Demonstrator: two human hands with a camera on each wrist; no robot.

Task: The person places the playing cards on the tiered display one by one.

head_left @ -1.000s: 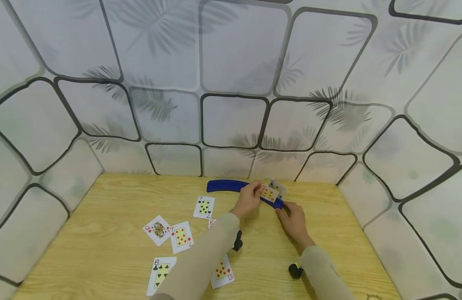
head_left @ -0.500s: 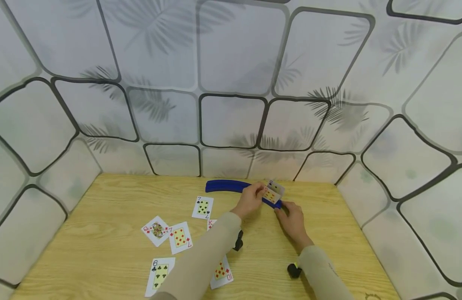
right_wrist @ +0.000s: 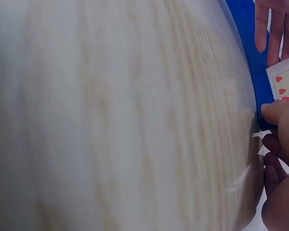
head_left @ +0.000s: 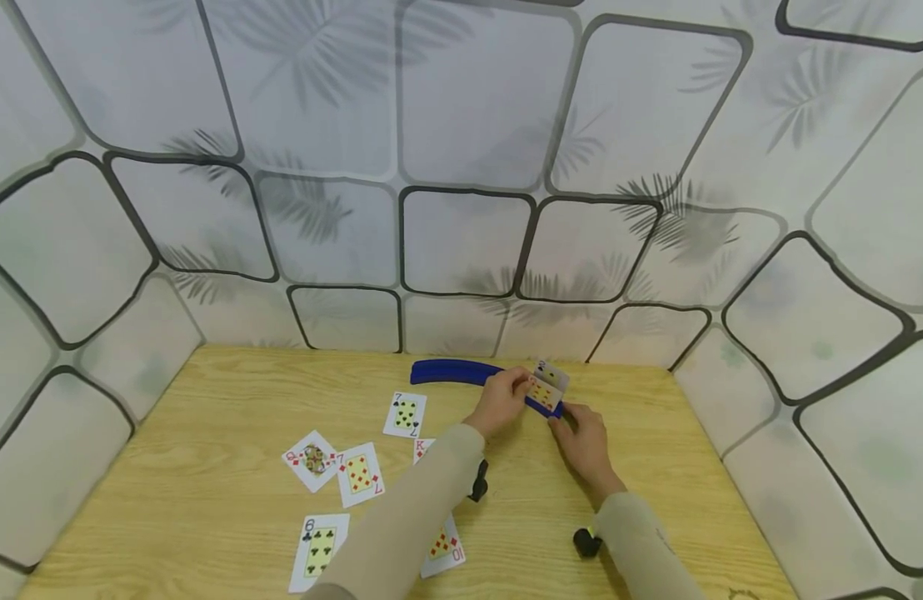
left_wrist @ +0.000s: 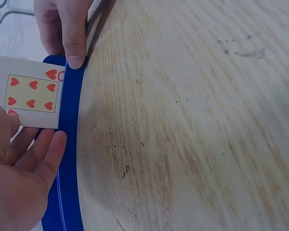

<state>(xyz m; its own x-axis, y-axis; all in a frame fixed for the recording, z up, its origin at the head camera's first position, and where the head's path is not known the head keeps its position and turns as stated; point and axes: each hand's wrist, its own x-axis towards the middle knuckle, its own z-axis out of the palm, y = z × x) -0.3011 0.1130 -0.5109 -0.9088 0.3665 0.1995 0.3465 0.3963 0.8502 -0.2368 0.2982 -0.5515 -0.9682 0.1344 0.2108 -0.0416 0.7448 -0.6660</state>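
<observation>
One hearts card (left_wrist: 33, 93), long axis seemingly across holder (left_wrist: 70, 115).

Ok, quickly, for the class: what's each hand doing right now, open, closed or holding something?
Left hand: closed, pinching a hearts card.
Right hand: closed, gripping the end of the blue curved holder.

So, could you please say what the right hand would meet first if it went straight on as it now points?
The right hand would meet the blue, curved, plastic-looking card rack, whose end it touches. The white rectangular card with red hearts probably comes next, though depth is unclear.
</observation>
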